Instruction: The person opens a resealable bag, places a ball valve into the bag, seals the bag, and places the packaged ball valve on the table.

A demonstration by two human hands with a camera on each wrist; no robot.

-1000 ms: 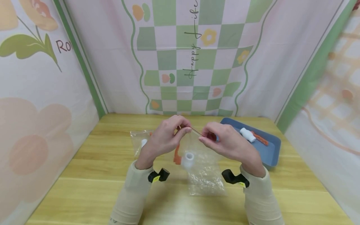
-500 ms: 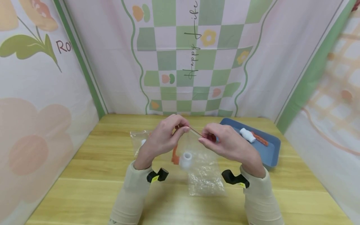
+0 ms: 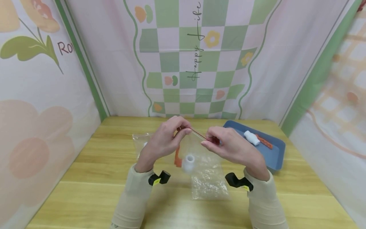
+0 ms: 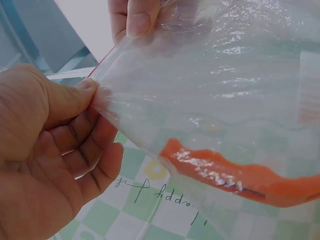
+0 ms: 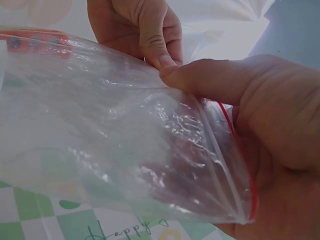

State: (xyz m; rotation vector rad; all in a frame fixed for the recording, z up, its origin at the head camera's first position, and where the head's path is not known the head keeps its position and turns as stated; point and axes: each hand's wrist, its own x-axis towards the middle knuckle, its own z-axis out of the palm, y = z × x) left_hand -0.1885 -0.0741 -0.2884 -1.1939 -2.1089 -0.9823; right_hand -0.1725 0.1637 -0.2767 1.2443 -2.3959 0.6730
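Both hands hold a clear zip bag [image 5: 125,115] by its red-lined top edge, raised above the table. My left hand [image 3: 166,138] pinches one end of that edge between thumb and fingers. At the other end my right hand [image 3: 228,144] pinches it, with the thumb across the plastic in the right wrist view. Inside the bag is a white pipe valve [image 3: 188,162] with an orange handle [image 4: 240,175]. The left forearm and hand partly cover another clear bag [image 3: 139,140] lying on the table.
At the right stands a blue tray [image 3: 275,159] holding a white valve part [image 3: 252,137] and an orange handle [image 3: 264,141]. Crinkled clear plastic [image 3: 210,187] lies on the wooden table [image 3: 85,178] below the hands. Printed curtains enclose the table.
My left hand has shifted slightly left and up, and more of the red edge shows between the hands. The valve in the bag has moved slightly left. My right hand has barely moved.
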